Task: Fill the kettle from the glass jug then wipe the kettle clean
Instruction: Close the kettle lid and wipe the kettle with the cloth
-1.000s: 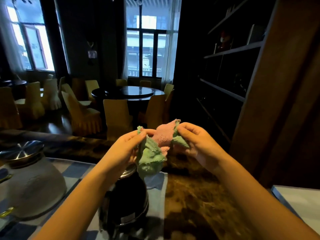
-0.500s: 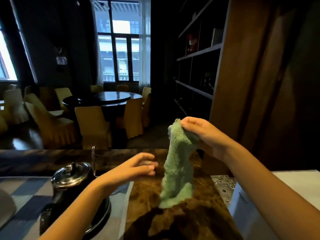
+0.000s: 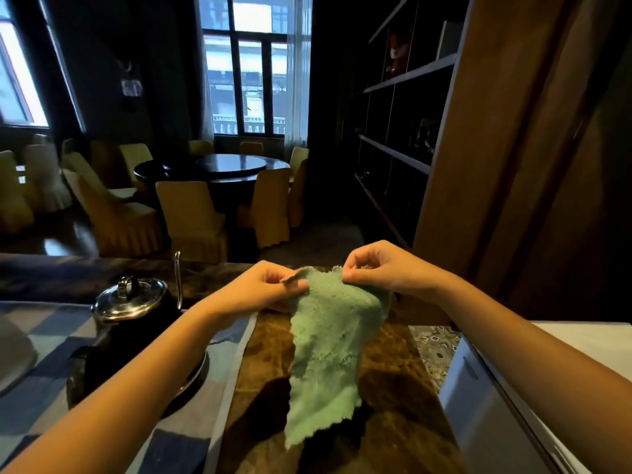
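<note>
A green cloth hangs spread out over the brown marble counter. My left hand pinches its upper left corner and my right hand pinches its upper right corner. The cloth's lower end lies on the counter. To the left stands the dark kettle with its shiny steel lid, on a round base. My left forearm crosses in front of the kettle. At the far left edge only a grey part of the glass jug shows.
A blue and grey checked mat lies under the kettle. A thin metal rod stands behind the kettle. A pale grey-white box sits at the lower right. A wooden panel and shelves rise on the right; chairs and a round table stand beyond the counter.
My left hand, free half a second ago, now pinches the cloth's corner. The cloth went from bunched between both hands, to hanging from the right, to spread flat. The view swung right.
</note>
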Demonstrator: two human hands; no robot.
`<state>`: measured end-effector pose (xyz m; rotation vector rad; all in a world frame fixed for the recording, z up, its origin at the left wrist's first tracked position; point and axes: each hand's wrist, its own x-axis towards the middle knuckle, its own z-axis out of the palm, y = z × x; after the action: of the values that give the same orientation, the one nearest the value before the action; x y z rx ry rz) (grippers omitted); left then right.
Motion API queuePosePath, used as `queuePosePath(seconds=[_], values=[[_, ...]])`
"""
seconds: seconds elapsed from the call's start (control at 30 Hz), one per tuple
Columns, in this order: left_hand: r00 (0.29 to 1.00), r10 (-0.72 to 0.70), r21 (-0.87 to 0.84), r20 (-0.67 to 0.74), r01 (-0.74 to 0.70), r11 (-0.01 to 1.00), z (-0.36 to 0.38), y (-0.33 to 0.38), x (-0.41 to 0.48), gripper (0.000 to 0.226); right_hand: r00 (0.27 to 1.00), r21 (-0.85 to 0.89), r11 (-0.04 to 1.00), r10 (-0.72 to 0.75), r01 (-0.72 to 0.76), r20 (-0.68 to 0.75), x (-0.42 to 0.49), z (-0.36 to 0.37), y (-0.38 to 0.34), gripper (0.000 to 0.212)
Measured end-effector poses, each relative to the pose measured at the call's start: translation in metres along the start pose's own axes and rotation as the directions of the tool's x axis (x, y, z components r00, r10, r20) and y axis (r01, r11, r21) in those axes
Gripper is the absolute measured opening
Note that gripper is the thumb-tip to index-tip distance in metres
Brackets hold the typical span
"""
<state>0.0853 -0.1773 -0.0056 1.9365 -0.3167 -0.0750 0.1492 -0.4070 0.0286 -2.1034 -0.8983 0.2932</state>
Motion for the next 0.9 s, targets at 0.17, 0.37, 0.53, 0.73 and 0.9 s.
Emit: queuePosePath(seconds=[0.17,0.37,0.53,0.73,0.9], values=[[0.993,0.051,0.054,-0.106,-0.045,0.998,-0.015,0.004,0.008,0.033,0.995,0.103,0.994,-0.035,0.044,-0.093,0.011,-0.022,0.01,0.007],[1.0,-0.028,0.158,0.011,0.025,0.987,-0.017,-0.035,-0.008,0.032,0.99,-0.004,0.998,-0.061,0.062,0.131,-0.002,-0.001,0.026,0.008],[0.886,-0.264,0.277,0.381,0.163,0.947,0.03,-0.094,-0.052,0.031,0.877,-0.089,0.995,0.015,0.032,0.48,-0.035,0.063,0.061,0.011],[0.736,-0.421,0.281,0.53,0.317,0.906,0.039,-0.112,-0.075,0.027,0.801,0.003,0.992,0.101,-0.128,0.59,-0.05,0.097,0.081,0.013],[0.908,-0.358,0.406,0.22,0.248,0.879,0.029,-0.117,-0.05,0.019,0.886,-0.026,0.982,0.18,-0.187,0.428,-0.018,0.083,0.082,0.01]])
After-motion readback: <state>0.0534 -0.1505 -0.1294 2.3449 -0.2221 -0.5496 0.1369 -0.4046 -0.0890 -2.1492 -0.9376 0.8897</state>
